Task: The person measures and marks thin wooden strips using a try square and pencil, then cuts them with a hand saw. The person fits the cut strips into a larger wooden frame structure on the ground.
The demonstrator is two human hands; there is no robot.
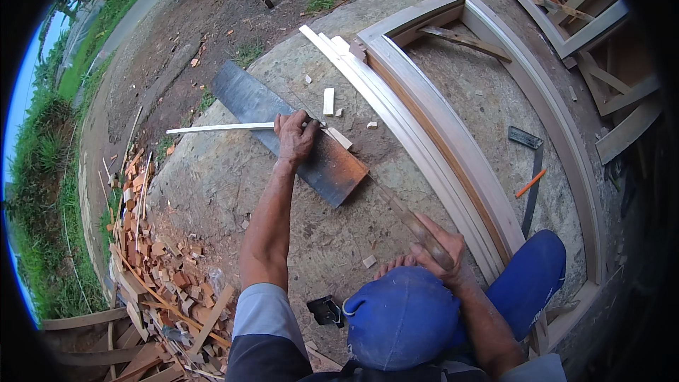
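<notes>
My left hand (296,138) is closed around a thin pale wooden strip (219,128), close to its right end. The strip lies across a dark, flat board (247,92), which has an orange-brown patch at its near end. Just right of my fingers, a small pale wood block (340,139) rests by the board's edge. Near my knees, my right hand (440,249) grips the wooden handle of a long, narrow bladed tool (402,215). Its blade points up and left toward the board; against the ground its outline is faint, so I cannot tell its exact kind.
Long pale battens (403,117) lie beside a large wooden frame (488,184) on the right. Inside the frame are a try square (525,137) and an orange pencil (530,183). Wood offcuts (184,290) pile up at left; a small black object (326,310) lies near my knee.
</notes>
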